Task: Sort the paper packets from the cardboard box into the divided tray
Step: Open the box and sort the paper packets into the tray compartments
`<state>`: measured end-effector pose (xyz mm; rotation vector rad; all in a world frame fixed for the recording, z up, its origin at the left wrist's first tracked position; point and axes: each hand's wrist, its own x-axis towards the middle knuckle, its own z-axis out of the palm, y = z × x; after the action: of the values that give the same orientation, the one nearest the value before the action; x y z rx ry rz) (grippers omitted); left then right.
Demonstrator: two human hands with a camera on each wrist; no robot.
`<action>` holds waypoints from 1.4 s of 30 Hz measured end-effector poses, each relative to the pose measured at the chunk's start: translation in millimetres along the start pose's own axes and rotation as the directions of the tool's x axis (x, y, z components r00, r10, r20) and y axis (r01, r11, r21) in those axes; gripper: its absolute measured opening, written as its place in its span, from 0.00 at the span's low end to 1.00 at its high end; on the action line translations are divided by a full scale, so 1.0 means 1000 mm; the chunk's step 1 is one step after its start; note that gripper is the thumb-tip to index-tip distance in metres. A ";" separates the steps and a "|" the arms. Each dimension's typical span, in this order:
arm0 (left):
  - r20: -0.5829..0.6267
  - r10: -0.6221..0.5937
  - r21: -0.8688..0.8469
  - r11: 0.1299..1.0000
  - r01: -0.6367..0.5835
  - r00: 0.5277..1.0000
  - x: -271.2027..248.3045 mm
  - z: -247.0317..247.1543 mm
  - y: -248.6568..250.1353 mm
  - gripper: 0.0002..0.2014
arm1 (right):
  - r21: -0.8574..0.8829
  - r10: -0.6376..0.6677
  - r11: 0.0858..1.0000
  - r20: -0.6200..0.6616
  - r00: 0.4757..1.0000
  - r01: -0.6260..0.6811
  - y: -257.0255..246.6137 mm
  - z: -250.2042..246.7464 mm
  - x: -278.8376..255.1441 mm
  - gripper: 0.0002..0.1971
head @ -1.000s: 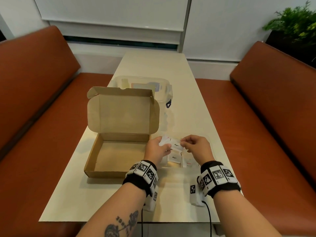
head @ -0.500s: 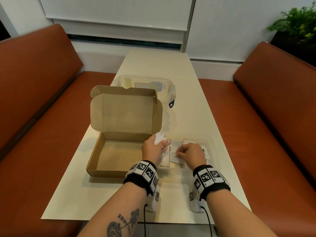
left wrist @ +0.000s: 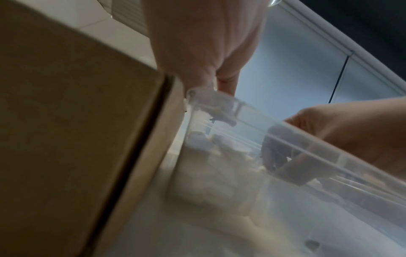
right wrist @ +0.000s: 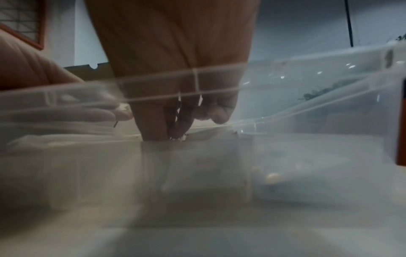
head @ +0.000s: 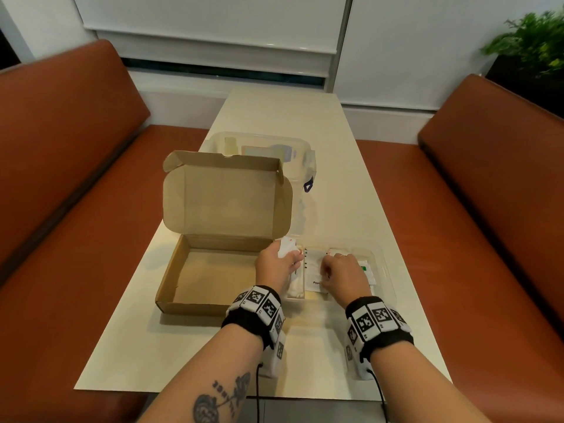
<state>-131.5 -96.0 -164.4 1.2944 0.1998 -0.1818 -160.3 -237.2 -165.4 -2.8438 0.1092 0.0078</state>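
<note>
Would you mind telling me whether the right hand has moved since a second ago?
Yes. The right hand has dropped from above the divided tray into it, pressing a packet down in a middle compartment.

I see black wristbands (head: 255, 312) on both bare forearms, each ringed with white blocks printed with black square codes. Thin black cables (head: 378, 392) trail from them, and a dark rose tattoo (head: 219, 401) marks the left forearm.
</note>
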 end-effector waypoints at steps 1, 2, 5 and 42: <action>0.002 -0.001 0.004 1.000 0.001 1.000 0.000 0.000 0.000 0.09 | -0.007 0.004 1.000 0.006 1.000 -0.004 0.000 0.000 0.000 0.05; 0.003 -0.004 0.004 1.000 0.004 1.000 0.000 0.000 0.000 0.09 | -0.007 0.010 1.000 0.009 1.000 -0.010 -0.001 0.000 0.000 0.04; 0.007 -0.010 0.017 1.000 0.009 1.000 0.000 -0.001 0.000 0.09 | 0.012 0.035 0.999 0.001 0.999 -0.035 -0.001 0.002 -0.001 0.03; 0.235 -0.187 0.116 0.980 0.164 0.954 -0.010 0.039 0.004 0.10 | 0.856 0.323 0.498 -0.031 0.946 -0.142 0.027 -0.026 -0.011 0.03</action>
<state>-138.3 -132.2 -148.4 1.3365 0.0954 -0.5060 -173.6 -269.6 -148.6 -1.7950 0.4207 -0.2055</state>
